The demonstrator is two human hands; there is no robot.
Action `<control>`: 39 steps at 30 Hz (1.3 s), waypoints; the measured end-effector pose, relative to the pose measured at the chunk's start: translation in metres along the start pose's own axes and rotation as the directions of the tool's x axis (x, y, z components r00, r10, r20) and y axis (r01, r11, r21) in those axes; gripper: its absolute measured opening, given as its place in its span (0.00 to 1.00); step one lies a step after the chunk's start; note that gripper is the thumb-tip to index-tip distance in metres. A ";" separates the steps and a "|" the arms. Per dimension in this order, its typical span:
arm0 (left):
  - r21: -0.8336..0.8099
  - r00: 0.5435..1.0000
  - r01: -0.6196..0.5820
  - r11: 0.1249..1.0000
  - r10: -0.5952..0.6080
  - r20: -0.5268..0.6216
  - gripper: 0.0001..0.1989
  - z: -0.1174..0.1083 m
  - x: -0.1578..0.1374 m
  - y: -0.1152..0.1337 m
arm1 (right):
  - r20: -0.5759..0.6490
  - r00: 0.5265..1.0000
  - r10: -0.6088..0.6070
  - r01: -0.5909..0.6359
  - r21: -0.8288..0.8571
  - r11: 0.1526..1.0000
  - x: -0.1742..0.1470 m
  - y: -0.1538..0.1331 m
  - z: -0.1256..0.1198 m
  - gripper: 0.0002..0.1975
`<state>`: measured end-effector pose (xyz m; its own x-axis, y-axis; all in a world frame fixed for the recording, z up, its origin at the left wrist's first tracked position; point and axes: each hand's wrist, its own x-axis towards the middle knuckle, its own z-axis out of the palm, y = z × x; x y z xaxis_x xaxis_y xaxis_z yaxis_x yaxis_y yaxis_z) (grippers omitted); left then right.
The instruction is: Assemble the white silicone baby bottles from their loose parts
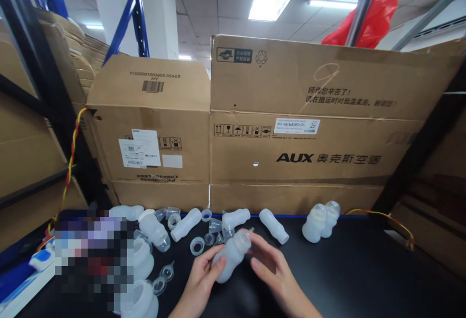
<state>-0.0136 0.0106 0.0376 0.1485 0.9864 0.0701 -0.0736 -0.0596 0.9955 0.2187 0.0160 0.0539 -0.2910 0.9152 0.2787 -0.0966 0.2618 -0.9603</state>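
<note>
My left hand (204, 274) is wrapped round the body of a translucent white baby bottle (230, 259), which leans with its neck up and to the right. A small pointed tip shows at its top. My right hand (271, 264) is beside the neck, thumb and fingers apart; whether the fingertips touch the bottle I cannot tell. Behind the hands lie loose parts: a clear ring (197, 245), a clear cup-shaped cap (215, 225) and a clear teat (167, 272). Bottles without tops lie on their sides, among them one bottle (274, 226) behind my right hand.
Two bottles (314, 223) stand upright at the back right of the black table (349, 269). More bottles (140, 298) stand at the left, next to a blurred-out area (94, 255). Cardboard panels (247, 148) wall off the back. Dark rack posts (407, 143) rise at both sides.
</note>
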 end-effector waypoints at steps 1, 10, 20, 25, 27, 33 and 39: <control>-0.033 0.999 0.006 0.999 -0.008 -0.051 0.33 -0.001 0.002 -0.001 | -0.049 0.998 -0.029 0.028 -0.024 0.999 -0.001 0.000 -0.001 0.18; 0.066 0.994 -0.096 0.993 0.092 0.063 0.26 0.001 -0.008 0.010 | -0.066 0.994 -0.089 0.085 -0.063 0.994 0.001 -0.006 -0.002 0.40; 0.739 0.315 -0.661 -0.127 0.847 0.428 0.18 -0.005 -0.014 0.008 | -0.243 0.859 0.451 -0.457 0.034 0.889 0.012 0.000 0.021 0.35; 0.671 0.228 -0.696 -0.258 0.806 0.546 0.16 0.002 -0.014 0.006 | -0.003 0.724 0.690 -0.687 0.082 0.722 0.008 -0.013 0.005 0.35; 0.723 0.342 -0.684 -0.093 0.835 0.431 0.18 0.009 -0.014 0.004 | -0.048 0.786 0.616 -0.617 0.005 0.787 0.009 -0.019 -0.005 0.35; 0.774 0.715 -0.525 0.354 0.677 0.175 0.21 0.001 -0.001 -0.019 | -0.388 0.918 -0.080 -0.053 -0.319 0.946 0.017 -0.022 -0.044 0.27; 0.951 0.677 -0.310 0.012 0.705 0.212 0.24 -0.015 0.030 -0.079 | -0.652 0.658 -0.377 -0.037 -0.527 0.849 0.023 -0.002 -0.093 0.32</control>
<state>-0.0181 0.0475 -0.0402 0.2578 0.5934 0.7625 0.8904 -0.4523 0.0510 0.3009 0.0654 0.0607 0.4658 0.7032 0.5372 0.4306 0.3502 -0.8318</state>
